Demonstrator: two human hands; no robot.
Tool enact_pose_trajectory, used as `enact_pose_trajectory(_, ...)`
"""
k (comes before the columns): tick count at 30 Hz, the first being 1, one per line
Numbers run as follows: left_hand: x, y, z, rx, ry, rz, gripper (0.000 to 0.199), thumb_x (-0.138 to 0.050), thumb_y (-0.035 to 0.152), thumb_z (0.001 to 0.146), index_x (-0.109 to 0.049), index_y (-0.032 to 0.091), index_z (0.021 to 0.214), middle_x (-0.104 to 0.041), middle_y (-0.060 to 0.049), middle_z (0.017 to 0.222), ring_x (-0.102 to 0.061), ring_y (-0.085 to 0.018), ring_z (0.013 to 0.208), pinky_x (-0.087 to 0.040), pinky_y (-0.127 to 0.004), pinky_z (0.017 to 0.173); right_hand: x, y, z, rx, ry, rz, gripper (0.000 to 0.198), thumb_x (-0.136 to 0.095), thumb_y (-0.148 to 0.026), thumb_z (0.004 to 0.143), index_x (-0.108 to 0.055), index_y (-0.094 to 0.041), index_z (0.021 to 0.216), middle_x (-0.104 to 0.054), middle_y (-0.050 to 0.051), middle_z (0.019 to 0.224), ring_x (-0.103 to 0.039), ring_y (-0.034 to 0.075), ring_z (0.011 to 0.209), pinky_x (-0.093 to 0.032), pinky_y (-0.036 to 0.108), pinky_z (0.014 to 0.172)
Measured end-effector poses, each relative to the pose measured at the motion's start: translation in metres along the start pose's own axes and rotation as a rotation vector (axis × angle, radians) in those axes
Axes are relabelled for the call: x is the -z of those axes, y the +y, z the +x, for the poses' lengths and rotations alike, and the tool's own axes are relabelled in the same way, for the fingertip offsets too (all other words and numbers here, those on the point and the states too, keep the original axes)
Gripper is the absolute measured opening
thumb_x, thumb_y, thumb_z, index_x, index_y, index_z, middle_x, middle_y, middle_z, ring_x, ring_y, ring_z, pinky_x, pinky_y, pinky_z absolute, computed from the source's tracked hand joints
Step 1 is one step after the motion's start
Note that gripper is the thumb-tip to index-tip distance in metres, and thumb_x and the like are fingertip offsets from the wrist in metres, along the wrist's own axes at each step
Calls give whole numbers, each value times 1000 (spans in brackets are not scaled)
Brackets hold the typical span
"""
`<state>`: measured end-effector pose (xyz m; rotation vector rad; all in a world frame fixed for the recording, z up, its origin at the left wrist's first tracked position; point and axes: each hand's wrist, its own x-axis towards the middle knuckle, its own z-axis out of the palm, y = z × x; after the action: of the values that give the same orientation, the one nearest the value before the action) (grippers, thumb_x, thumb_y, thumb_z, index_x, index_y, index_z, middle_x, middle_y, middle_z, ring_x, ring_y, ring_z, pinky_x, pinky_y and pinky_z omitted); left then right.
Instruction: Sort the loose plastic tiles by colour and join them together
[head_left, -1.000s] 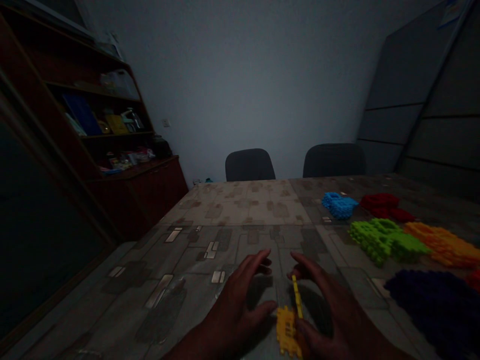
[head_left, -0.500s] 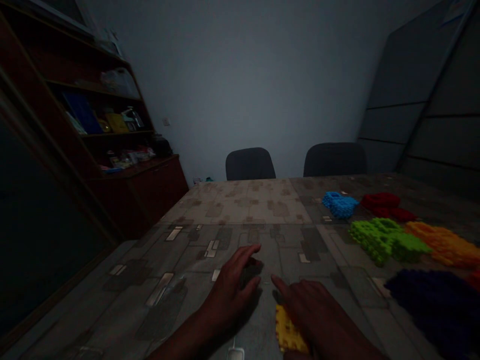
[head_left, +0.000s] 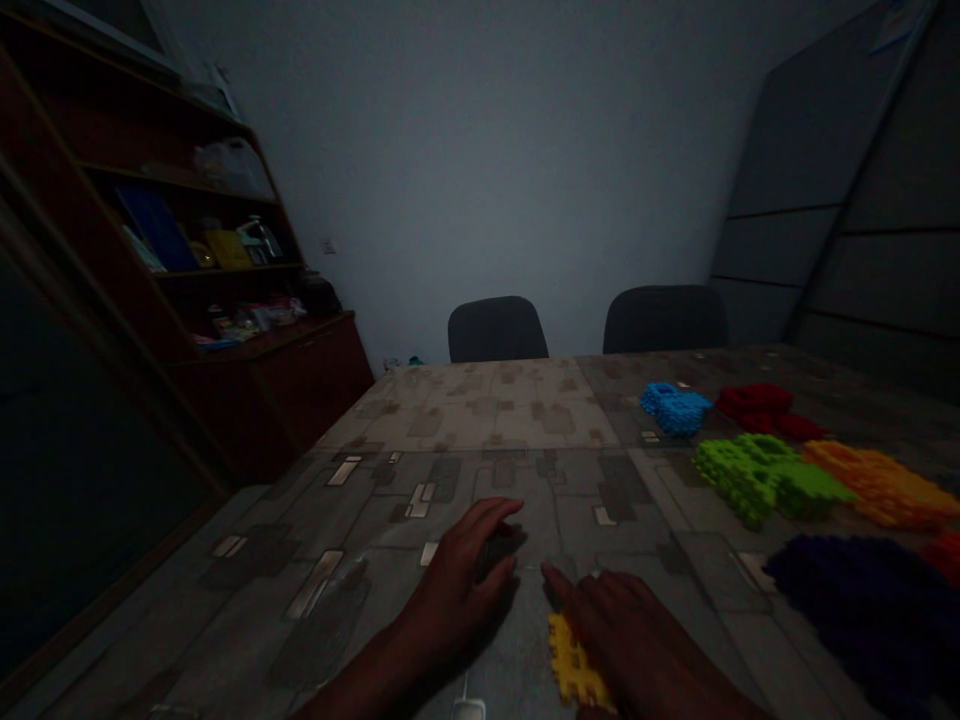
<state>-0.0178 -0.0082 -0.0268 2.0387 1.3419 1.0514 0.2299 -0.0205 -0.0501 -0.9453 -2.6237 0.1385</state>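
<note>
My left hand point(head_left: 466, 570) hovers low above the patterned tablecloth point(head_left: 517, 470), its fingers curved and the thumb held apart, with nothing between them. Close by on its right, my right hand point(head_left: 626, 635) lies over a yellow building block point(head_left: 571, 665) with toothed edges and small square holes. The fingers cover the block's right side and the thumb shows at its near edge; the index finger points forward past the block. Part of the yellow block is hidden under the hand.
On the right stand groups of joined blocks: blue point(head_left: 676, 410), dark red point(head_left: 757, 405), green point(head_left: 772, 480), orange point(head_left: 881, 485) and dark purple point(head_left: 862, 610). A red piece point(head_left: 943, 555) shows at the right edge. Two chairs point(head_left: 498, 330) stand behind the table, a shelf unit point(head_left: 262, 385) at left.
The whole view has shifted very slightly. My right hand and the yellow block sit a touch lower in the picture; the left hand keeps nearly the same pose.
</note>
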Motion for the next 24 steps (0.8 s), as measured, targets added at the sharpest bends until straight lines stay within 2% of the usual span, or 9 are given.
enact_pose_trajectory(2,0,1,0,13,4,-2,52,-59,15,89,-58,28,139,-59,-11,145,-67,-24,115,-51,-49,106,-3,-3,0,-17,17,-35,105,-77,-16,60,-32,-20,155,-71,11,117,-66,33,102,-50,46,94)
enact_pose_trajectory(6,0,0,-1,20,-4,-3,51,-60,15,89,-59,29,138,-60,-9,145,-65,-25,120,-50,-48,109,-6,-8,0,-57,72,-92,95,-74,-18,65,-36,-19,152,-72,12,115,-66,34,99,-50,49,92)
enact_pose_trajectory(11,0,-4,-1,5,-6,25,49,-59,15,91,-60,27,138,-60,-10,145,-61,-26,128,-47,-48,113,-4,-2,0,3,42,-87,90,-76,-32,71,-37,-17,152,-71,13,115,-67,32,97,-52,44,87)
enact_pose_trajectory(13,-1,-6,-1,-5,-4,35,49,-60,15,90,-61,27,137,-62,-11,143,-61,-26,129,-48,-47,113,-11,3,1,41,51,-118,82,-72,-33,77,-38,-18,150,-72,11,109,-68,29,91,-53,39,80)
enact_pose_trajectory(17,-4,-14,-3,-11,34,62,46,-62,19,90,-64,30,135,-64,-9,142,-62,-27,130,-49,-47,112,-32,8,8,64,88,-251,64,-62,-23,85,-43,-18,146,-74,7,94,-68,25,78,-50,35,71)
enact_pose_trajectory(19,-6,-20,-4,-15,48,82,43,-63,22,91,-66,31,133,-66,-9,140,-64,-28,128,-51,-46,111,-34,7,14,72,71,-265,58,-63,-28,87,-48,-18,142,-75,6,87,-67,25,72,-49,34,68)
enact_pose_trajectory(21,-8,-25,-5,-32,66,112,38,-66,28,91,-70,32,129,-69,-8,136,-66,-28,125,-53,-43,108,-18,7,19,71,11,-233,59,-65,-37,86,-52,-17,140,-76,6,84,-67,25,69,-50,35,66)
enact_pose_trajectory(23,-9,-29,-4,-49,87,136,34,-67,35,90,-72,34,124,-72,-6,132,-69,-28,121,-56,-39,105,16,11,18,49,-62,-164,65,-69,-41,85,-53,-16,142,-78,9,88,-69,27,71,-53,36,66)
enact_pose_trajectory(24,-10,-30,-4,-53,89,146,34,-68,38,90,-73,36,123,-73,-5,131,-70,-28,120,-57,-38,104,37,15,14,28,-78,-121,70,-72,-40,83,-51,-15,145,-78,11,96,-72,29,80,-55,38,72)
